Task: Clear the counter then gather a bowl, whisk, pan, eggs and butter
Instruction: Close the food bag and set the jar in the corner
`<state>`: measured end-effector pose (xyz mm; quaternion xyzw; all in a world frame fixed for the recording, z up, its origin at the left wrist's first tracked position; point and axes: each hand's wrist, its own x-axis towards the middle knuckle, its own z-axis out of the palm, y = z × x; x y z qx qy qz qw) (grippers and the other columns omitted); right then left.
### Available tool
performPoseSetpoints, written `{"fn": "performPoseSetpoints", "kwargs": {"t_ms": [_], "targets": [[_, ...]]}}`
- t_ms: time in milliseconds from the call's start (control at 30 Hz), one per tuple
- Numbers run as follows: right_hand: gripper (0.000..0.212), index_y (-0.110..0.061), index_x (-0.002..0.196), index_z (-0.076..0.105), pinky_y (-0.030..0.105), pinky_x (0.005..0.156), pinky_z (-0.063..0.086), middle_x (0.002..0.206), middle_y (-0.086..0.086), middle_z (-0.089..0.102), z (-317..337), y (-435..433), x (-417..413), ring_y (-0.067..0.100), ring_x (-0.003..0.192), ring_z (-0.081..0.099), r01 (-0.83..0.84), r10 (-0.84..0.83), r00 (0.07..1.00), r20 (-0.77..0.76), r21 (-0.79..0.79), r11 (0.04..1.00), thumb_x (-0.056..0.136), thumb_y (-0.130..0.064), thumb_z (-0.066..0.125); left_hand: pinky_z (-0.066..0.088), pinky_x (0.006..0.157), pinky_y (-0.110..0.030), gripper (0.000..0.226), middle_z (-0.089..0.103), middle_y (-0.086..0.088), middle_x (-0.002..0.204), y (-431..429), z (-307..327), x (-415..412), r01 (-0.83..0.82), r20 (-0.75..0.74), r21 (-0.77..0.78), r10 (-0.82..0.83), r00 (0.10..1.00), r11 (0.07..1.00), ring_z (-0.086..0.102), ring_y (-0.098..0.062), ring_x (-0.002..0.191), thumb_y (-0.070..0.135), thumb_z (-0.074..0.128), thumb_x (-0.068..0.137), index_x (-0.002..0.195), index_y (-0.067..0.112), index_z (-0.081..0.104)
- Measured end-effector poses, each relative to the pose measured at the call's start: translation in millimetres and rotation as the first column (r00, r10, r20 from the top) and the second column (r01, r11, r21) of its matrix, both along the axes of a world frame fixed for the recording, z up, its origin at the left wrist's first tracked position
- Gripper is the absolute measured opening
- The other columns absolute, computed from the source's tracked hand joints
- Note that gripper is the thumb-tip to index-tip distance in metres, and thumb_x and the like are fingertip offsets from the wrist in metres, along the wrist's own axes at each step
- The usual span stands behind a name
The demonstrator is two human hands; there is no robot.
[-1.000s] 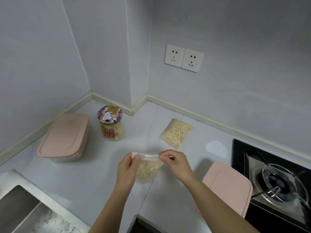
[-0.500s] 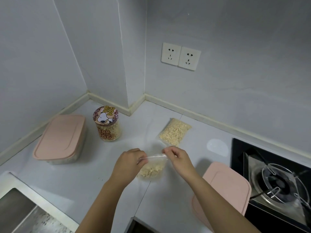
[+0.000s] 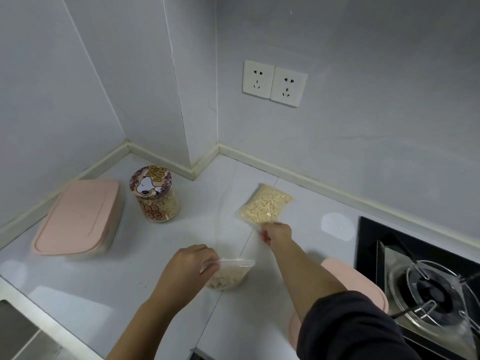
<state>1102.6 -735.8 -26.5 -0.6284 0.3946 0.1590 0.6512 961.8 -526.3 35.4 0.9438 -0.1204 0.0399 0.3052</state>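
1. A person stands at a white counter (image 3: pixel 161 258) in a kitchen corner with both forearms stretched forward. A dark sleeve (image 3: pixel 350 331) covers the right upper arm.
2. The left hand (image 3: pixel 193 266) has its fingers curled and pinches the top strip of the near bag (image 3: pixel 228 275). This is a clear bag of pale, crumbly pieces that sits on the counter just right of that hand.
3. The right hand (image 3: pixel 276 233) reaches further forward, with its fingers closed on the near edge of the far bag (image 3: pixel 265 203). This flat, clear bag holds the same pale pieces and lies on the counter just beyond the knuckles.
4. The two bags lie apart. The far bag is beyond the left hand and to its right.
5. A round jar (image 3: pixel 154 196) stands upright beyond the left hand and to its left. It has a cartoon dog on its lid and is filled with pale pieces.
6. A pink-lidded box (image 3: pixel 78 216) lies well to the left of the left hand, past the jar and near the wall.
7. A second pink-lidded box (image 3: pixel 374 294) lies under the right forearm and is partly hidden by it.
8. A gas stove (image 3: pixel 428 289) with metal pan supports sits in a black panel to the right of the right arm.
9. Two white wall sockets (image 3: pixel 275 83) are on the wall above and beyond the right hand.
10. A steel sink (image 3: pixel 15 331) lies to the left of the left forearm.
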Motion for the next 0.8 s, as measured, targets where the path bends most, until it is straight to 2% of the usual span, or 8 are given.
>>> {"fn": "performPoseSetpoints", "kwargs": {"t_ms": [100, 167, 233, 300, 400, 500, 600, 800], "targets": [[0.049, -0.001, 0.126, 0.046, 0.033, 0.061, 0.053, 0.081, 0.018, 0.061, 16, 5, 3, 0.021, 0.058, 0.057, 0.007, -0.008, 0.998, 0.056, 0.025, 1.000, 0.081, 0.010, 0.064, 0.044, 0.061, -0.021, 0.023, 0.058, 0.013, 0.069, -2, -1, 3, 0.028, 0.032, 0.010, -0.028, 0.999, 1.000, 0.054, -0.006, 0.064, 0.038, 0.048, 0.082, 0.073, 0.023, 0.063], [0.061, -0.005, 0.134, 0.036, 0.032, 0.059, 0.053, 0.091, 0.021, 0.062, 32, 9, 4, 0.021, 0.058, 0.057, -0.003, -0.001, 0.994, 0.111, 0.037, 0.999, 0.082, 0.010, 0.064, 0.049, 0.063, -0.029, 0.017, 0.059, 0.012, 0.074, -4, -3, 7, 0.034, 0.070, 0.022, -0.036, 0.997, 0.999, 0.055, -0.009, 0.070, 0.033, 0.055, 0.081, 0.075, 0.021, 0.064], [0.067, -0.009, 0.139, 0.028, 0.030, 0.057, 0.053, 0.087, 0.018, 0.061, 49, 12, 5, 0.019, 0.057, 0.057, -0.028, 0.019, 0.989, 0.150, 0.056, 0.998, 0.084, 0.009, 0.061, 0.051, 0.068, -0.033, 0.007, 0.061, 0.009, 0.088, -7, -7, 11, 0.024, 0.111, 0.003, -0.024, 0.994, 1.000, 0.053, -0.011, 0.083, 0.026, 0.063, 0.078, 0.076, 0.019, 0.065], [0.065, -0.010, 0.139, 0.027, 0.027, 0.053, 0.053, 0.079, 0.013, 0.059, 64, 16, 0, 0.018, 0.057, 0.057, -0.064, 0.051, 0.987, 0.152, 0.081, 0.995, 0.086, 0.008, 0.059, 0.051, 0.078, -0.035, 0.008, 0.062, 0.003, 0.108, -9, -10, 13, -0.004, 0.124, 0.012, 0.003, 0.992, 1.000, 0.049, -0.013, 0.102, 0.020, 0.073, 0.076, 0.075, 0.018, 0.066], [0.038, -0.002, 0.123, 0.043, 0.021, 0.041, 0.051, 0.069, 0.011, 0.056, 76, 21, -16, 0.016, 0.056, 0.056, -0.126, 0.113, 0.987, 0.113, 0.120, 0.985, 0.088, 0.007, 0.057, 0.044, 0.091, -0.043, 0.012, 0.056, -0.004, 0.130, -13, -10, 14, -0.025, 0.106, 0.057, 0.019, 0.994, 0.998, 0.044, -0.024, 0.128, 0.016, 0.078, 0.074, 0.071, 0.019, 0.066], [0.004, 0.001, 0.091, 0.055, 0.017, 0.035, 0.044, 0.064, 0.011, 0.054, 80, 28, -39, 0.014, 0.054, 0.052, -0.178, 0.173, 0.984, 0.047, 0.143, 0.974, 0.090, 0.005, 0.055, 0.040, 0.098, -0.047, 0.008, 0.053, -0.007, 0.136, -14, -10, 16, -0.014, 0.089, 0.096, 0.005, 0.996, 0.995, 0.039, -0.030, 0.134, 0.018, 0.078, 0.076, 0.075, 0.019, 0.070], [0.019, -0.001, 0.074, 0.053, 0.014, 0.034, 0.039, 0.061, 0.010, 0.053, 78, 31, -49, 0.011, 0.049, 0.045, -0.207, 0.206, 0.978, 0.018, 0.138, 0.969, 0.092, 0.003, 0.053, 0.040, 0.099, -0.050, 0.008, 0.056, -0.009, 0.134, -14, -11, 18, -0.012, 0.086, 0.123, 0.001, 0.996, 0.992, 0.040, -0.032, 0.133, 0.018, 0.079, 0.074, 0.076, 0.017, 0.072], [0.026, -0.004, 0.067, 0.052, 0.012, 0.030, 0.031, 0.060, 0.004, 0.045, 88, 31, -56, 0.008, 0.047, 0.036, -0.292, 0.301, 0.951, -0.071, 0.116, 0.949, 0.093, -0.001, 0.052, 0.038, 0.101, -0.049, 0.005, 0.057, -0.008, 0.133, -14, -12, 20, 0.017, 0.102, 0.185, -0.037, 0.994, 0.983, 0.042, -0.033, 0.132, 0.019, 0.079, 0.075, 0.077, 0.017, 0.074]]}}
